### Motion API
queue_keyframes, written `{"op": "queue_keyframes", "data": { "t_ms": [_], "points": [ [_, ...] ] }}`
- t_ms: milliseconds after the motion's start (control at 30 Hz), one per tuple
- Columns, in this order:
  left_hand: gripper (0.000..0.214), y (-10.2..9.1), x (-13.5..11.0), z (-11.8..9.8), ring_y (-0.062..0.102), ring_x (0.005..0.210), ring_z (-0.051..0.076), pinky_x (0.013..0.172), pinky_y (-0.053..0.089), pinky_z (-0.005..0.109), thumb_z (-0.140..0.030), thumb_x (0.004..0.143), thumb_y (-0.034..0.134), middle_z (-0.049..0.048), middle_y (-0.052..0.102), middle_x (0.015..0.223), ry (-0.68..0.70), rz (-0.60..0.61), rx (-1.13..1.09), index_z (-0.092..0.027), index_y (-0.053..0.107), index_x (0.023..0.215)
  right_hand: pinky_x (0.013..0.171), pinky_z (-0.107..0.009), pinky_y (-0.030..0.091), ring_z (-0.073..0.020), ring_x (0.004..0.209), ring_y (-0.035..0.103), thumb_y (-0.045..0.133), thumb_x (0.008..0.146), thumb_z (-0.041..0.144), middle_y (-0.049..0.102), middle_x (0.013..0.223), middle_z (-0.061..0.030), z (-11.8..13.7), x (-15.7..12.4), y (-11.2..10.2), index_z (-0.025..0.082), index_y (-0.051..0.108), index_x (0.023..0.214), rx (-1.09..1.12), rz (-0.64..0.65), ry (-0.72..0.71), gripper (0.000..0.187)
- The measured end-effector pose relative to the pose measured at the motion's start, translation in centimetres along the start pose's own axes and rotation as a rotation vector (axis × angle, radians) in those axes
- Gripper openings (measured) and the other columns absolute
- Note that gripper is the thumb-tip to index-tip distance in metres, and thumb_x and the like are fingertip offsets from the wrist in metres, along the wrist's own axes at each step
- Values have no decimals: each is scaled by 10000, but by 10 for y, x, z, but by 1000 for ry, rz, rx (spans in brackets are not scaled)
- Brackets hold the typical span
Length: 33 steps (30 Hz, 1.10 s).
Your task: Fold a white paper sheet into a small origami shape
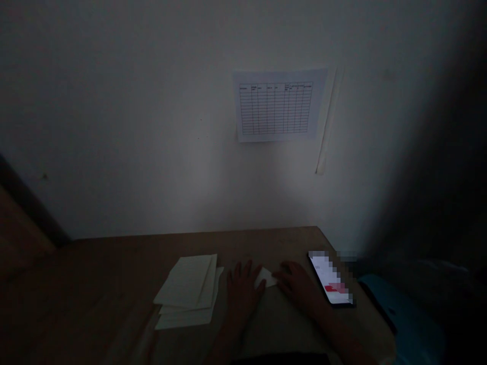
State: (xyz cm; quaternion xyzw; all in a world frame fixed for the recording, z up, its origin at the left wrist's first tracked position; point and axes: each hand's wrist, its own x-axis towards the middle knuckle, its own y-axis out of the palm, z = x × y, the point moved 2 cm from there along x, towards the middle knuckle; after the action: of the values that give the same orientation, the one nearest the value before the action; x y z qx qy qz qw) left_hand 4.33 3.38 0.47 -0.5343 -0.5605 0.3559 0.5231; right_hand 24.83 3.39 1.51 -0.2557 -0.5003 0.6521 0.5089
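A small piece of white paper, apparently folded, (266,277) lies on the wooden table between my two hands. My left hand (243,290) rests flat at its left, fingers spread, with the thumb at the paper's lower left edge. From the right, my right hand (299,286) has its fingers bent in, and the fingertips meet the paper's right corner. The dim light hides how firmly they grip it. Left of my left hand sits an uneven stack of pale paper sheets (186,284), several edges showing.
A phone with a lit screen (329,279) lies near the right edge of the table (266,241). Behind the table, a printed grid sheet (279,109) hangs on the white wall (152,126). Something blue (403,309) stands beyond the table's right side.
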Motion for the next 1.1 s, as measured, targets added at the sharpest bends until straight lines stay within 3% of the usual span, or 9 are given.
{"op": "queue_keyframes", "data": {
  "t_ms": [167,400,1100],
  "points": [
    [473,-5,-2,-2,320,1401,379,1128,173,632,-497,924,470,6,425,1529,20,-19,1,-414,499,1389,1112,-476,320,-286,1377,355,510,943,372,439,1459,-63,2,-7,2,370,628,1248,-43,-50,-5,328],
    [471,-2,-2,-2,325,1397,385,1119,174,642,-489,924,478,13,406,1541,16,-18,-1,-416,497,1389,1069,-511,369,-318,1338,399,507,947,412,449,1441,-79,-9,-16,9,369,638,1228,-95,-87,-10,313],
    [474,1,-2,-2,312,1410,370,1134,143,634,-504,941,436,19,412,1539,11,-30,1,-390,497,1397,1002,-465,433,-310,1226,489,488,949,374,525,1318,-97,-8,-41,9,324,679,1152,-94,-173,84,283]
  ]
}}
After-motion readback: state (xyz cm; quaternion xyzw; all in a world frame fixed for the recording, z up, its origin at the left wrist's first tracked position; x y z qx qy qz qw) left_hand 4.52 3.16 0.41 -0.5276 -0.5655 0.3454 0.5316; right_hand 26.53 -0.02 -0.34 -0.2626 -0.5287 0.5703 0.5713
